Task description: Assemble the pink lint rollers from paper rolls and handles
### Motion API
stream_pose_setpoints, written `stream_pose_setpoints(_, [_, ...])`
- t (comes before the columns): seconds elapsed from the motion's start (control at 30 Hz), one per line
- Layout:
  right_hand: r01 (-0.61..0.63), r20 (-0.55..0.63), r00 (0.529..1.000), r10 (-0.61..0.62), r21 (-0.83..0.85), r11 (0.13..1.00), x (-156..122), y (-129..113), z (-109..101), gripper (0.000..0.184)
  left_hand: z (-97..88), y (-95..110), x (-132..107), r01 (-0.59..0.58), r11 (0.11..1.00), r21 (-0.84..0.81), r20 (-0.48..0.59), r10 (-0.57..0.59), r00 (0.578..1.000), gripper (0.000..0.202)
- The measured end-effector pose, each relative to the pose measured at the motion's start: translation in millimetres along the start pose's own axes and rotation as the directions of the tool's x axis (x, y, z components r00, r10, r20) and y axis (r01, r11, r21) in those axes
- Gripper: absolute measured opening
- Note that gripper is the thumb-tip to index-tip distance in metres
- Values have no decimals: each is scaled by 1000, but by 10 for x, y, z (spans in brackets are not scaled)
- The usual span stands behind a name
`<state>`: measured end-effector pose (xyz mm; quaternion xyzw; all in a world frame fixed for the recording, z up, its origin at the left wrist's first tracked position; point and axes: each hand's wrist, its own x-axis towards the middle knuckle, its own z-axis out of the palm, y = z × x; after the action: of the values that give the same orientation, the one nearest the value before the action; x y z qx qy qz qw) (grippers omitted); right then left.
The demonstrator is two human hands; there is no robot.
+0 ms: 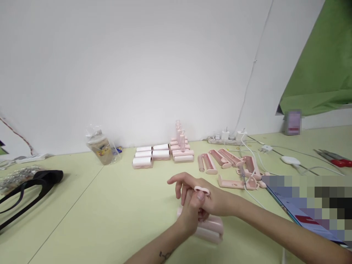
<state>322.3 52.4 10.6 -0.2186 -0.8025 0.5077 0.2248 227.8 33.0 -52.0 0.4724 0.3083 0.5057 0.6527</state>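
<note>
My two hands meet over the middle of the pale green table [110, 212]. My left hand [192, 212] is curled, its thumb and fingers pinching a small pink loop-shaped piece [202, 190]. Just behind it is my right hand [198, 190], whose fingers reach left and curl loosely over the left hand; they touch the same piece. Beneath both hands lies a pink lint-roller case [210, 227], partly hidden by them.
Stacked pink and white roller parts [165, 152] line the back wall, and open pink cases [228, 161] lie to the right. A plastic bag [100, 146], a black strap [33, 187], a power strip with chargers [225, 138], cables and red-handled tools [337, 159] ring the area.
</note>
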Motion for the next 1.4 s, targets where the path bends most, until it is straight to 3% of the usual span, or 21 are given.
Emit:
stream_pose_setpoints(0.17, [33, -35, 999, -32, 36, 999, 18, 113, 31, 32, -16, -43, 8, -12, 1000, 9, 9, 12, 1000, 50])
stream_pose_setpoints(0.27, [31, -260, 965, -30, -2, 1000, -11, 186, 33, 14, -46, -40, 36, -32, 999, 32, 89, 29, 996, 57])
stream_pose_setpoints(0.33, [43, -386, 917, -102, -158, 987, -68, 187, 5, 18, -76, -20, 52, -47, 998, 50, 162, 38, 986, 61])
stream_pose_setpoints(0.53, [-19, -304, 943, -139, -465, 885, -174, 50, -154, 14, -252, 258, 141, -35, 989, 143, 421, -29, 906, 73])
stream_pose_setpoints(0.6, [-44, -332, 932, -149, -510, 859, -93, 52, -215, 16, -403, 406, 243, -121, 936, 331, 317, 10, 948, 84])
stream_pose_setpoints(0.67, [-100, -405, 906, -124, -488, 867, 48, 98, -287, 22, -627, 543, 384, -158, 781, 604, 51, 159, 986, 86])
stream_pose_setpoints(0.73, [-171, -500, 863, -75, -428, 887, 219, 175, -379, 30, -905, 639, 530, -97, 685, 722, -157, 298, 942, 76])
stream_pose_setpoints(0.8, [-219, -569, 821, -47, -390, 894, 389, 269, -487, 35, -1200, 669, 641, 15, 626, 780, -350, 416, 839, 68])
stream_pose_setpoints(0.9, [-259, -624, 779, -61, -409, 875, 602, 420, -650, 38, -1582, 567, 713, 266, 579, 771, -606, 538, 587, 99])
stream_pose_setpoints(0.93, [-273, -634, 771, -65, -420, 865, 660, 469, -697, 37, -1679, 504, 719, 334, 569, 751, -650, 548, 527, 105])
stream_pose_setpoints(1.0, [-291, -640, 765, -68, -438, 851, 759, 563, -780, 36, -1815, 366, 728, 432, 544, 719, -694, 548, 467, 106])
stream_pose_setpoints(1.17, [-304, -628, 777, -43, -434, 848, 886, 704, -906, 39, -1875, 185, 783, 562, 460, 687, -718, 550, 427, 98])
stream_pose_setpoints(1.27, [-332, -651, 759, -24, -418, 846, 820, 661, -874, 59, -1809, 229, 756, 592, 435, 678, -720, 554, 417, 97])
stream_pose_setpoints(1.33, [-348, -687, 726, -37, -413, 842, 703, 594, -776, 73, -1760, 296, 686, 582, 419, 697, -705, 548, 451, 96])
stream_pose_setpoints(1.4, [-310, -695, 712, -96, -434, 846, 543, 543, -616, 70, -1715, 380, 598, 542, 385, 747, -660, 527, 535, 93])
